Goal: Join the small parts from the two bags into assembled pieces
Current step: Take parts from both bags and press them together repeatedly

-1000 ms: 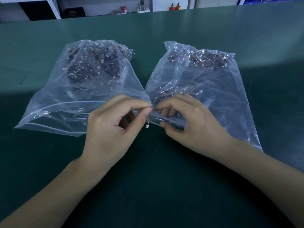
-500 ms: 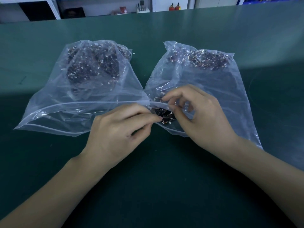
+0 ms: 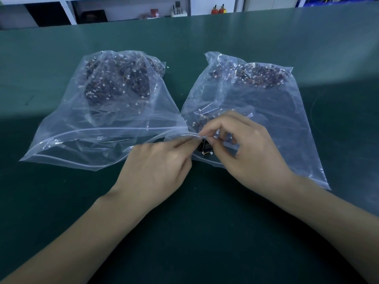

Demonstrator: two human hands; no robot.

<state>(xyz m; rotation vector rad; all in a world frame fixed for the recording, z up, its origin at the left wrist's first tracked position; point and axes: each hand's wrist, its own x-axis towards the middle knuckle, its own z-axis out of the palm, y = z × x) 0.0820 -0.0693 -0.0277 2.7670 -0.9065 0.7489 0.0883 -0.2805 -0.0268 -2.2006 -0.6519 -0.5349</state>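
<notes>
**Two hands at the bag mouths on a green worktop**

Head view: a dark green mat covers the worktop, brighter toward its far edge. Two clear bags of small dark parts lie mid-worktop, the left bag touching the right bag. The left hand has curled fingers pinching plastic at the bags' meeting corner. The right hand pinches a small dark part at the right bag's mouth. Beyond the far edge stand white shelving and two red bottles.

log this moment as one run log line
stage: joining parts | left hand: pinching small part | right hand: pinching small part | place: right bag mouth | left bag: untouched
</notes>
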